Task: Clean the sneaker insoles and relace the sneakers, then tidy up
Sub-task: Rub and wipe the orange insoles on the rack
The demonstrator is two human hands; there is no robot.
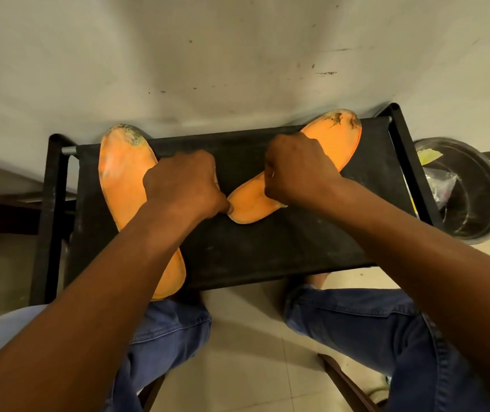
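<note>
Two orange insoles (122, 173) (336, 141) on one black stool (267, 248), left hand (184, 182) and right hand (294, 171) fisted atop them, grip unclear.

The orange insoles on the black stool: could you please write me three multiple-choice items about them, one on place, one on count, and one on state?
1. Where does the metal bowl sit?
A. On the floor right of the black stool
B. On the stool
C. On the person's lap

2. How many orange insoles are there?
A. One
B. Two
C. Four

3. What state are the insoles' toe ends in?
A. Spotless
B. Cut off
C. Dirty, with dark marks

Answers: 1 A, the bowl rests on tiles beside the frame. 2 B, the left insole and the right insole. 3 C, dark grime marks both tips.
</note>
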